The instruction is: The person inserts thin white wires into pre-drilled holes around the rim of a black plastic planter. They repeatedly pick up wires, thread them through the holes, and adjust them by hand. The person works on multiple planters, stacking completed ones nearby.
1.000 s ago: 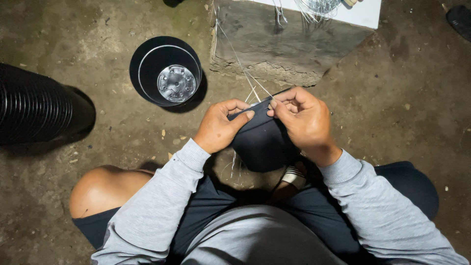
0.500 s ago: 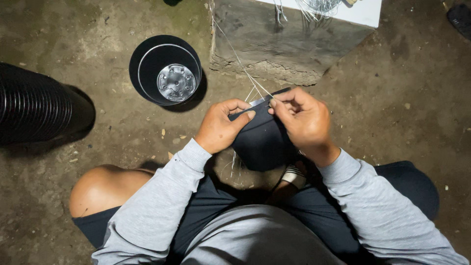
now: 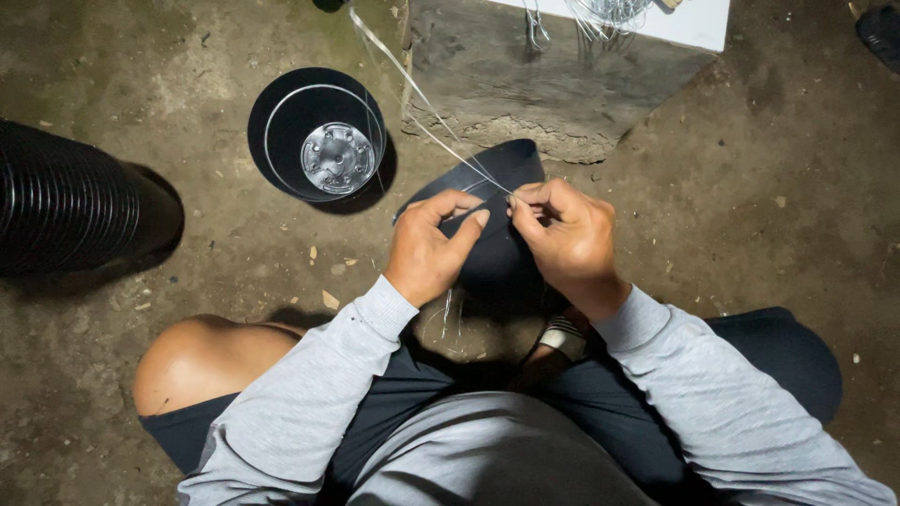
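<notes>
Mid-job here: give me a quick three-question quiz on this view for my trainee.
1. True or false: both hands are at the rim of the black pot.
2. What runs from the fingers up toward the concrete block?
3. Which lies nearer the left hand: the ribbed black stack or the upturned pot with a perforated base?

Key
1. True; the right hand pinches there too.
2. Thin clear strands.
3. The upturned pot.

Black pot [image 3: 502,169] tilted up; wire [image 3: 422,103] pulled taut.
</notes>
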